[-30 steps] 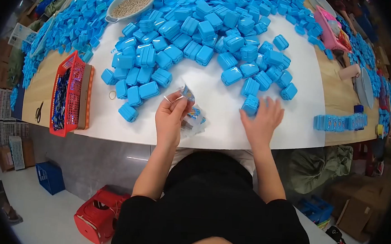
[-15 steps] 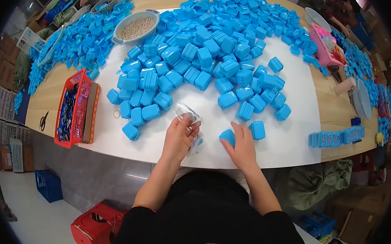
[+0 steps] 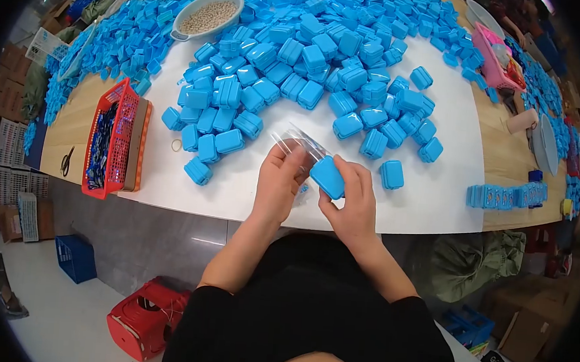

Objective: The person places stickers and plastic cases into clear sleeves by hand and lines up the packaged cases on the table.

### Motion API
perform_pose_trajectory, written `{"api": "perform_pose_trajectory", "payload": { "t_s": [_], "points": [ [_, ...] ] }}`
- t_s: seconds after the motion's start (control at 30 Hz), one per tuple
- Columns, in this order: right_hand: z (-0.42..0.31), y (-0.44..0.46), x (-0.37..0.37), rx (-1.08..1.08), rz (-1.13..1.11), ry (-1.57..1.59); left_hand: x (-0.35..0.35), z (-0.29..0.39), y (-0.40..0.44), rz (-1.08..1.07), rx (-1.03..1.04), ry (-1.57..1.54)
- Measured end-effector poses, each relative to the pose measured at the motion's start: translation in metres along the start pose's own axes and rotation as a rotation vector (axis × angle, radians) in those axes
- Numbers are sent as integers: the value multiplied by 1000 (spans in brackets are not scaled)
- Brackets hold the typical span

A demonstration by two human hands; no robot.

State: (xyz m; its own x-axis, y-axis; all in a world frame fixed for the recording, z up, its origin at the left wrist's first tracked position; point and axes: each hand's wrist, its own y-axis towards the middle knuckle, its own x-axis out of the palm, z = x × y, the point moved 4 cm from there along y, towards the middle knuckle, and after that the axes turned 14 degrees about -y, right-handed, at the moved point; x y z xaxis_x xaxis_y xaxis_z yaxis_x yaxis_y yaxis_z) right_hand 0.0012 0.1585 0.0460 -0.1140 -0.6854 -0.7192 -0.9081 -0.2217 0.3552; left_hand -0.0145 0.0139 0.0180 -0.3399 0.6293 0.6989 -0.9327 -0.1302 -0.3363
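Note:
Between thumb and fingers, my right hand (image 3: 354, 202) grips a small blue suitcase-shaped box (image 3: 328, 177), raised above the white sheet. My left hand (image 3: 282, 180) is closed on a clear plastic bag (image 3: 299, 143), whose edge meets the top of the box. Whether the box's corner is inside the bag or just against it, I cannot tell. Another blue box (image 3: 391, 174) lies on the sheet right of my right hand. Beyond both hands spreads a large heap of blue boxes (image 3: 299, 54).
A red basket (image 3: 127, 129) of dark small packets stands left, near scissors (image 3: 67, 161). A grey bowl (image 3: 240, 1) of beige beads sits behind. At right are a row of blue boxes (image 3: 504, 195) and a pink basket (image 3: 485, 57). Other people are partly visible at the far corners.
My right hand has lifted the blue box off the sheet and brought it left to the clear bag in my left hand. The camera view has shifted slightly.

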Motion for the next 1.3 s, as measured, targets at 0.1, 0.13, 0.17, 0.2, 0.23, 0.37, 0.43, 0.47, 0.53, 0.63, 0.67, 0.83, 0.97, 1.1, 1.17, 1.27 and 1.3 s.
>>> {"api": "perform_pose_trajectory", "payload": {
  "t_s": [0.1,0.13,0.17,0.2,0.23,0.37,0.43,0.47,0.53,0.63,0.67,0.83,0.97,1.1,1.17,1.27,1.3],
  "points": [
    [-1,-2,2,-40,31,-62,1,1,-12,-74,172,252],
    [0,-3,1,-54,63,-46,5,2,-17,-131,306,426],
    [2,-3,1,-70,96,-29,9,3,-22,-188,442,599],
    [2,-3,1,-87,128,-12,15,3,-25,-243,579,772],
    [3,-2,2,-90,125,-12,16,2,-24,-240,581,770],
    [2,-6,1,-163,307,-161,17,-9,-17,-93,233,337],
    [5,-7,2,-199,331,-145,24,-9,-19,-132,221,268],
    [7,-8,1,-231,353,-128,28,-9,-21,-171,207,201],
    [9,-11,2,-292,401,-96,33,-11,-23,-249,174,71],
    [12,-14,5,-335,426,-3,26,-9,-24,-309,313,279],
    [12,-15,5,-358,438,44,24,-7,-25,-339,385,382],
    [15,-16,8,-322,441,48,25,-15,-16,-194,72,183],
    [15,-10,2,-179,321,169,31,-17,-16,-169,52,88],
    [18,-11,1,-63,207,281,33,-17,-21,-215,133,87],
    [18,-11,0,-104,235,241,34,-17,-23,-253,110,76],
    [21,-11,1,-171,279,162,31,-20,-21,-255,82,28],
    [22,-13,3,-217,303,103,26,-24,-20,-230,64,-18]
  ]
}}
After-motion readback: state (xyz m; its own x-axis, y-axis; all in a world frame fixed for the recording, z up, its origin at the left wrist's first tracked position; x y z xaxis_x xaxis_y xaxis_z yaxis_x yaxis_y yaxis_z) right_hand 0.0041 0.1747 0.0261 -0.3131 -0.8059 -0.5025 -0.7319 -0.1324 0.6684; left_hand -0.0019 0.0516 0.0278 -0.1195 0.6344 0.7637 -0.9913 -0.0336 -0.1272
